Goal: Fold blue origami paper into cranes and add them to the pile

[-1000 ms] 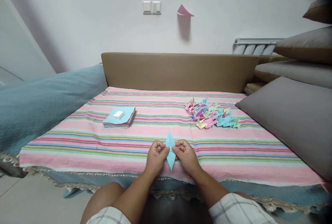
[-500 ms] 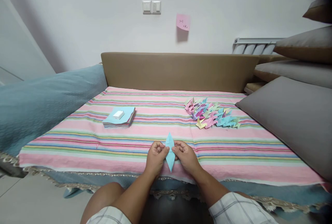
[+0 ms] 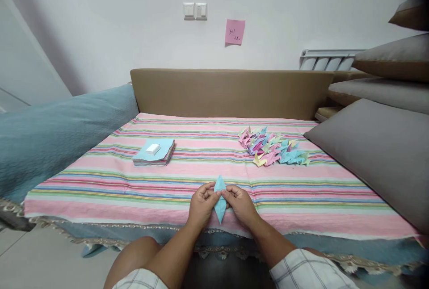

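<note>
A light-blue piece of origami paper (image 3: 220, 210), folded into a narrow diamond, is held upright lengthwise between my two hands near the front edge of the seat. My left hand (image 3: 202, 204) pinches its left side, thumb on the front face. On the other side my right hand (image 3: 240, 203) pinches the right edge, and its thumb also presses on the paper. Both thumbs nearly meet at the middle of the diamond. The fingers behind the paper are partly hidden.
A stack of square paper (image 3: 157, 161) with a small white block (image 3: 153, 148) on top lies at left. Several folded paper cranes (image 3: 271, 148) are heaped at right on the striped cloth (image 3: 100, 182). Grey cushions (image 3: 372, 155) pile up at the right. A pink note (image 3: 235, 32) sticks to the wall.
Both thumbs have slid inward and up onto the middle of the blue paper, which has dipped slightly. On the wall, the curled pink note has dropped flat, showing its writing.
</note>
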{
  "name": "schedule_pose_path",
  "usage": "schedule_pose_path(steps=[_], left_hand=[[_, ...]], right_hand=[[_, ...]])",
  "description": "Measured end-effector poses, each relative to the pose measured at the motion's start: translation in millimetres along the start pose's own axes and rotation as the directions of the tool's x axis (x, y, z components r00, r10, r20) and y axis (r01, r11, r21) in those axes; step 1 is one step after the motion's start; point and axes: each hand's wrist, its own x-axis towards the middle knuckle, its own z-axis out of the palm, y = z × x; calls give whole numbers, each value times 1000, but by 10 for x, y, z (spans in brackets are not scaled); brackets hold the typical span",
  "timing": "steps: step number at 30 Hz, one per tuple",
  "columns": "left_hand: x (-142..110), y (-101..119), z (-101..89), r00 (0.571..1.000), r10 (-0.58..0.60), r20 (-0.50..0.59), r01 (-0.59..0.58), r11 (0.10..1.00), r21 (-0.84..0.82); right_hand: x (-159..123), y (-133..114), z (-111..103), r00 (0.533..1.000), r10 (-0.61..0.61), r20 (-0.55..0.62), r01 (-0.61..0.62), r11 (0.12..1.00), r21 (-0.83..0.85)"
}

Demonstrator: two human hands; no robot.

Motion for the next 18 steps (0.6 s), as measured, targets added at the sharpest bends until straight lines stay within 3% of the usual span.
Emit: schedule_pose_path(steps=[12, 18], left_hand=[[19, -6, -16, 999, -53, -12, 52, 997, -59], [7, 107, -40, 981, -102, 162, 119, 988, -99]], right_hand=[[-10, 3, -11, 1000, 9, 16, -8, 1000, -30], [9, 4, -33, 998, 33, -44, -36, 998, -47]])
